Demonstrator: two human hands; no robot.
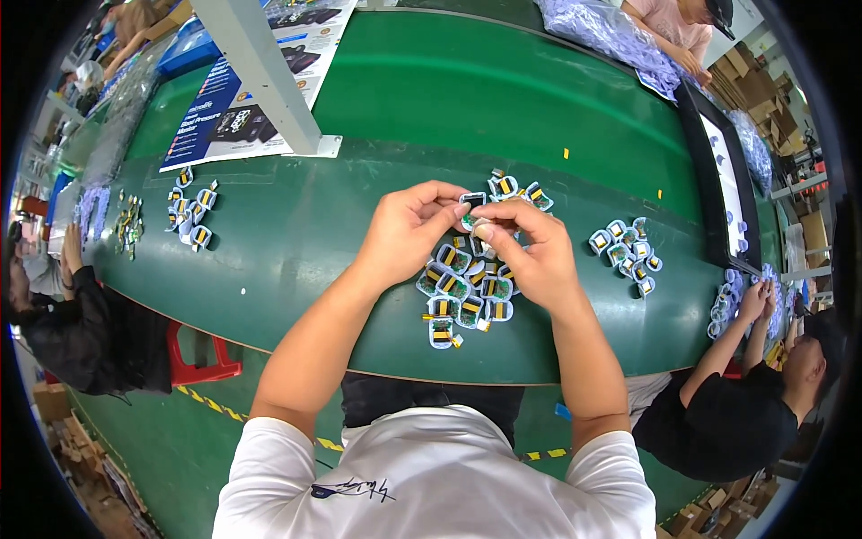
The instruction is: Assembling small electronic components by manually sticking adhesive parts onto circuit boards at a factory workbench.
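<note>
Between the fingertips of both my hands is a small device module (470,199), with a pale rounded shell, a dark screen and some green circuit board. My left hand (409,229) pinches it from the left side. My right hand (536,256) has thumb and forefinger closed at its lower right edge, partly covering it. Just below my hands lies a pile of similar modules (469,311), pale shells with green boards and yellow-and-black strips. A few more modules (505,187) sit just beyond my fingers.
Separate groups of modules lie on the green table (296,234), one to the left (199,237) and one to the right (620,255). A metal post (269,81) stands on a printed sheet (202,130). A black-framed tray (718,171) is at far right. Co-workers sit at both sides.
</note>
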